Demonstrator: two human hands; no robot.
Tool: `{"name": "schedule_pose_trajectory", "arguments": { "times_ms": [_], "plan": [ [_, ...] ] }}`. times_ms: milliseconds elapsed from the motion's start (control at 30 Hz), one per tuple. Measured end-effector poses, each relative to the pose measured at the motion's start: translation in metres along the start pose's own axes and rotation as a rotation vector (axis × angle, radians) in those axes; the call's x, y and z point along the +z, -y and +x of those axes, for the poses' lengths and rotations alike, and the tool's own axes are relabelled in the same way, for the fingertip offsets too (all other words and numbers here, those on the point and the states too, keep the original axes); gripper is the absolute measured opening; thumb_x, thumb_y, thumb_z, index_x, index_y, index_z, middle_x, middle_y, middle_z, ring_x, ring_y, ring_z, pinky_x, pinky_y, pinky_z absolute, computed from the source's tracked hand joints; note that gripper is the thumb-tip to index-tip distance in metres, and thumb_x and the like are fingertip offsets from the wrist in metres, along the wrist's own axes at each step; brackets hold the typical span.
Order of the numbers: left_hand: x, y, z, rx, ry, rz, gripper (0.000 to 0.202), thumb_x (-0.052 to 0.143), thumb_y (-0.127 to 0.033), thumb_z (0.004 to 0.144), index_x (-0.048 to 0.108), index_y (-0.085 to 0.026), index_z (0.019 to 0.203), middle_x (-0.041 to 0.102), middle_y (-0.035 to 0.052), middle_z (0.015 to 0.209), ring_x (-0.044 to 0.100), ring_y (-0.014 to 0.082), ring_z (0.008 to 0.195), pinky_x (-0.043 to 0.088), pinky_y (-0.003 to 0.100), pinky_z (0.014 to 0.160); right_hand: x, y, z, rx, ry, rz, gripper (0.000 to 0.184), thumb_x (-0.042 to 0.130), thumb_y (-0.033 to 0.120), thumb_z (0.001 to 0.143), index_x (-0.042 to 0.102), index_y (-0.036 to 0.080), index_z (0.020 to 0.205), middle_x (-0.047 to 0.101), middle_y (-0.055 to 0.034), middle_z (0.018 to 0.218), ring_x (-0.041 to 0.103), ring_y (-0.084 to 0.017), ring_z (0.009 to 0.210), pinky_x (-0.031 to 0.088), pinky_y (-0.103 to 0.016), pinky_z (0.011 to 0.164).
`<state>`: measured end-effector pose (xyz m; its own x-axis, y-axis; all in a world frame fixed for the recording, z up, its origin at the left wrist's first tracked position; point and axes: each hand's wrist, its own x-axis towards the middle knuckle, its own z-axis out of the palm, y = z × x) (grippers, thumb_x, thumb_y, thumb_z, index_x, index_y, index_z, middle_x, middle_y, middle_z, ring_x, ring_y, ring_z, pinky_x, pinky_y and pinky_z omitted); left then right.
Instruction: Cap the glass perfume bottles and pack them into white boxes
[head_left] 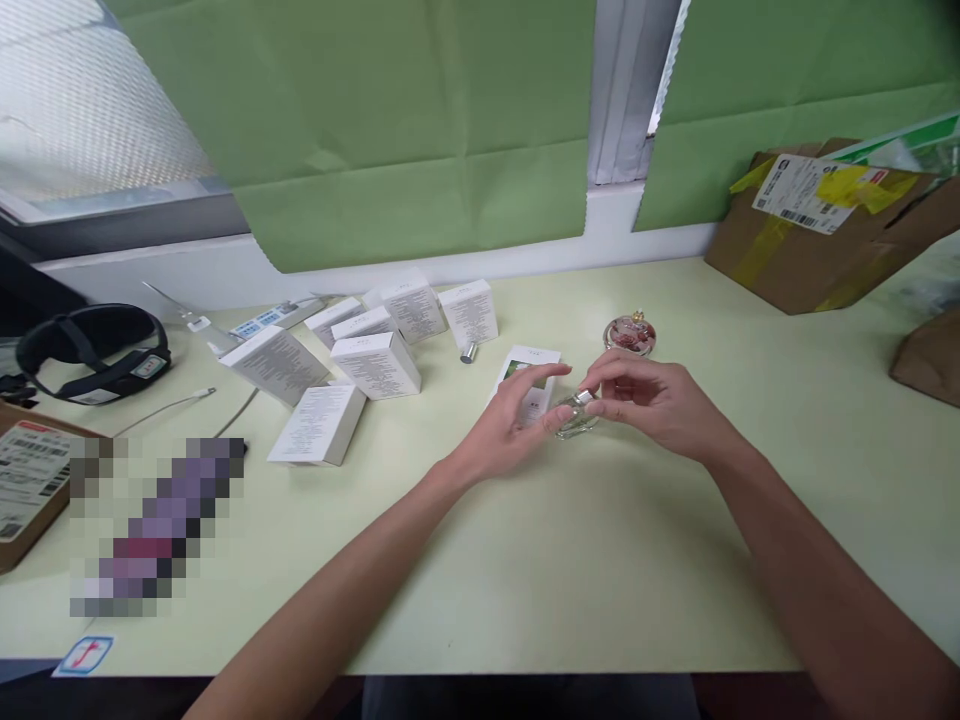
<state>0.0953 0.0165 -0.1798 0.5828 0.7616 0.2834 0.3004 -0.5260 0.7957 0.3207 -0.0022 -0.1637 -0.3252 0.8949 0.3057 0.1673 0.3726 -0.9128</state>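
Observation:
A small clear glass bottle [576,428] with a silver neck stands tilted near the middle of the table. My right hand [649,400] pinches it at the silver neck between thumb and fingertips. My left hand [506,425] is at the bottle's left side, its thumb against the glass and its index finger stretched out apart. Partly behind my left hand lies a white box with a picture [538,358]. Farther back, a small silver cap [468,353] rests on the table.
Several white printed boxes [375,365] stand at the left back. A round reddish ornament [630,335] sits beyond my right hand. There is a cardboard box [795,235] at the back right, a black headband device [97,355] at far left, and a pixelated purple object [172,520] at left front.

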Motion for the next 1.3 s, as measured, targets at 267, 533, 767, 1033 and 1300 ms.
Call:
{"name": "schedule_pose_trajectory", "arguments": {
  "times_ms": [267, 533, 767, 1033, 1300],
  "plan": [
    [0.015, 0.002, -0.006, 0.158, 0.016, 0.680, 0.048, 0.049, -0.033, 0.099, 0.042, -0.018, 0.143, 0.068, 0.0092, 0.118, 0.055, 0.0243, 0.118, 0.025, 0.045, 0.109, -0.013, -0.016, -0.006, 0.078, 0.147, 0.508, 0.011, 0.071, 0.030, 0.088, 0.074, 0.027, 0.098, 0.058, -0.0016, 0.093, 0.043, -0.008, 0.061, 0.030, -0.026, 0.053],
    [0.025, -0.013, -0.012, 0.078, 0.047, 0.663, 0.065, 0.051, -0.056, 0.094, 0.040, -0.015, 0.144, 0.071, 0.0052, 0.093, 0.057, 0.0261, 0.097, 0.033, 0.043, 0.093, -0.014, -0.014, -0.006, 0.077, 0.165, 0.650, 0.012, 0.074, 0.030, 0.084, 0.076, 0.026, 0.095, 0.063, -0.0007, 0.088, 0.039, -0.004, 0.052, 0.026, -0.027, 0.051],
    [0.015, -0.015, -0.010, 0.118, 0.050, 0.568, 0.053, 0.060, -0.041, 0.085, 0.051, -0.020, 0.133, 0.062, 0.0106, 0.126, 0.053, 0.0286, 0.114, 0.033, 0.042, 0.096, -0.015, -0.012, -0.007, 0.109, 0.118, 0.619, 0.013, 0.078, 0.035, 0.079, 0.077, 0.028, 0.090, 0.065, -0.0009, 0.082, 0.034, -0.005, 0.048, 0.029, -0.026, 0.047],
    [0.006, -0.007, -0.009, 0.193, 0.133, 0.478, 0.055, 0.060, -0.041, 0.090, 0.043, -0.023, 0.140, 0.058, 0.0103, 0.137, 0.050, 0.0278, 0.130, 0.023, 0.044, 0.111, -0.015, -0.015, -0.007, 0.096, 0.123, 0.560, 0.021, 0.079, 0.042, 0.078, 0.075, 0.029, 0.094, 0.064, 0.0001, 0.080, 0.031, -0.004, 0.046, 0.031, -0.025, 0.045],
    [0.014, -0.001, -0.008, 0.131, 0.037, 0.555, 0.056, 0.054, -0.071, 0.085, 0.060, -0.019, 0.107, 0.064, 0.0079, 0.106, 0.056, 0.0255, 0.104, 0.030, 0.044, 0.101, -0.012, -0.018, -0.005, 0.087, 0.075, 0.577, 0.017, 0.075, 0.045, 0.082, 0.072, 0.029, 0.088, 0.063, 0.0032, 0.080, 0.031, -0.004, 0.049, 0.030, -0.025, 0.049]
  ]
}}
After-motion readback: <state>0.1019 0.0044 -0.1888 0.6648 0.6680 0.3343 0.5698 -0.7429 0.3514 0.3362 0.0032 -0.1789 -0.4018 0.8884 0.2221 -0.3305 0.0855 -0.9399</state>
